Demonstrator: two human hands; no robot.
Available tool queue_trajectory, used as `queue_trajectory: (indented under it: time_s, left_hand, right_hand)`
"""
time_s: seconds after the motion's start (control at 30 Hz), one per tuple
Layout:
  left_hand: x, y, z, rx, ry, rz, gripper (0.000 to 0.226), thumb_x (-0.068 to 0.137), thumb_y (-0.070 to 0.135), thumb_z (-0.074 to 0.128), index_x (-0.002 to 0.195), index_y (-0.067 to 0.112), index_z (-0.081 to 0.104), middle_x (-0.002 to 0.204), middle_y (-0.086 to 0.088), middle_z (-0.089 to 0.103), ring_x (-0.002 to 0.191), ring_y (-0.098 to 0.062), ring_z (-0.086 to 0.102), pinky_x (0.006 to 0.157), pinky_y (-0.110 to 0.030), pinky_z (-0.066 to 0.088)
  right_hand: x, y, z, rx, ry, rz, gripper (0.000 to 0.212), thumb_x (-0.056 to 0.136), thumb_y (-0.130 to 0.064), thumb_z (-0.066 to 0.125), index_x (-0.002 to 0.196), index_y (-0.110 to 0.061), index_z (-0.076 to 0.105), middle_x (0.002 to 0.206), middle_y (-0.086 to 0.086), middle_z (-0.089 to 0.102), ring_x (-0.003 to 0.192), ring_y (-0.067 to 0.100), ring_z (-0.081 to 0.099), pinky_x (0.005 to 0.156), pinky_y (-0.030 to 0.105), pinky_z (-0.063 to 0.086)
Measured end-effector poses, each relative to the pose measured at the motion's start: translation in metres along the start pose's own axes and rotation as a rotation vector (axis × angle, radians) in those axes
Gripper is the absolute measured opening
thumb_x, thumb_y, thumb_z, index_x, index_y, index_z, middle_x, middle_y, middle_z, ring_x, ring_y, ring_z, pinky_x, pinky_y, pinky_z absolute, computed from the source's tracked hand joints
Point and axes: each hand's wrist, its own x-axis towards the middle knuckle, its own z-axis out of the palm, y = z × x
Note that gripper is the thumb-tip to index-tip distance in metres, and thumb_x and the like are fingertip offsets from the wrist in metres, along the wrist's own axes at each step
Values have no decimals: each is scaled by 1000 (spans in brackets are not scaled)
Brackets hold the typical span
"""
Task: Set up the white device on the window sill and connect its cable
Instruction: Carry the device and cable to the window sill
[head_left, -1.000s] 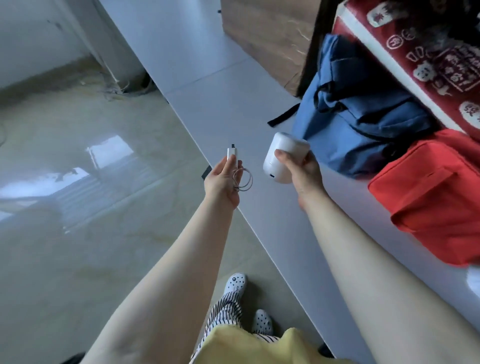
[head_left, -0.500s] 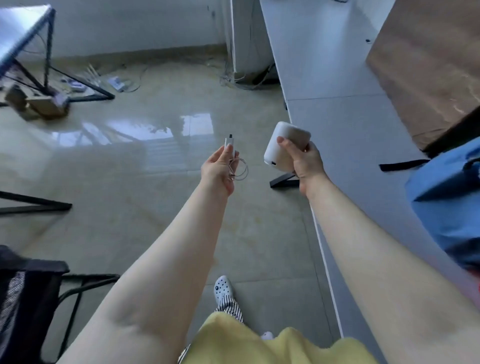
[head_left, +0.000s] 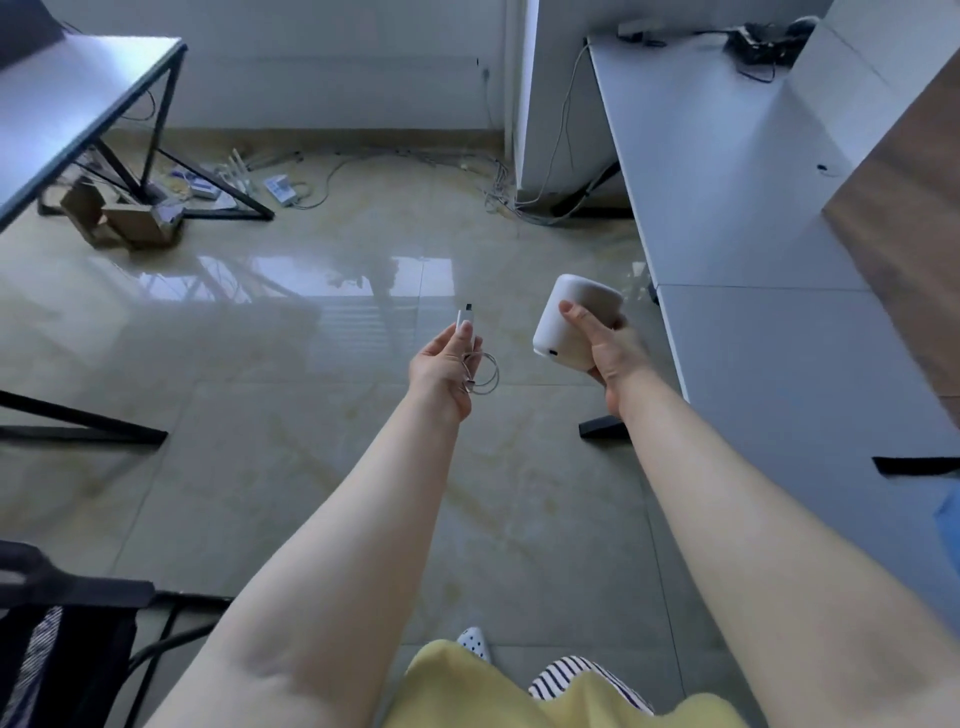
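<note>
My right hand (head_left: 608, 348) grips a white rounded device (head_left: 569, 317) from the side, held in the air over the floor with a small port facing down near its lower edge. My left hand (head_left: 441, 369) holds a coiled white cable (head_left: 480, 371), its plug end (head_left: 464, 319) sticking up between thumb and fingers. The two hands are a short way apart and the plug is not in the device. No window sill can be made out in this view.
A long white table (head_left: 753, 270) runs along the right, with black gear and wires at its far end. A wooden panel (head_left: 904, 223) and a blue bag edge (head_left: 948, 514) lie to the right. A black-framed desk (head_left: 78, 109), floor clutter (head_left: 218, 182) and a chair (head_left: 62, 623) are on the left.
My view has swung left, away from the blue and red bags toward the open floor and far wall. Both hands keep the same grips on cable and device.
</note>
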Motion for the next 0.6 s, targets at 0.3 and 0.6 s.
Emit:
queue_trajectory:
  time_s: [0.3, 0.6]
  left_hand:
    - [74, 57, 12, -11, 27, 4, 7, 83, 5, 66, 85, 8, 60, 86, -10, 63, 73, -17, 62, 80, -26, 52]
    - [168, 111, 60, -32, 57, 63, 43, 83, 5, 66, 124, -3, 55, 85, -11, 62, 73, -18, 62, 80, -27, 53]
  right_hand:
    - [73, -23, 68, -33, -43, 43, 44, 66, -41, 80, 99, -25, 57, 114, 5, 66, 106, 24, 64, 97, 41, 52]
    - [174, -65, 123, -17, -108, 40, 33, 74, -34, 77, 96, -21, 57, 101, 2, 64, 89, 17, 62, 74, 28, 55]
